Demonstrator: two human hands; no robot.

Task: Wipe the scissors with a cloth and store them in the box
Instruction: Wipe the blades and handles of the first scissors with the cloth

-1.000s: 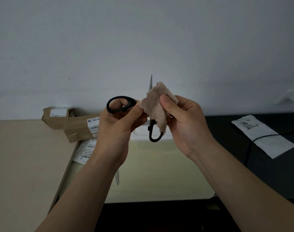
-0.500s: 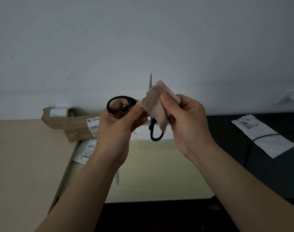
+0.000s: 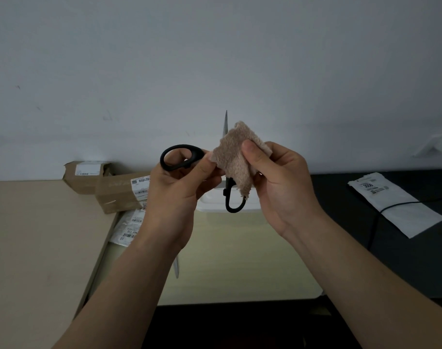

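Mid-wipe, my left hand [image 3: 179,195] grips the scissors [image 3: 182,157] while my right hand [image 3: 278,182] pinches the cloth [image 3: 233,159] round one blade; next comes the box [image 3: 215,200]

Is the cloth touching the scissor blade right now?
Touching. The head view shows the beige cloth pinched by the right hand around the upright blade of the scissors, only its tip showing above.

White pouch [image 3: 396,205] on the dark counter: printed label whose large figures look like "306" or "308"; the small print and code under them are too small to read.
Cardboard boxes [image 3: 119,192]: white shipping labels with barcodes, text unreadable.
Plastic bags [image 3: 129,227] beneath the boxes: barcode stickers, digits blurred.
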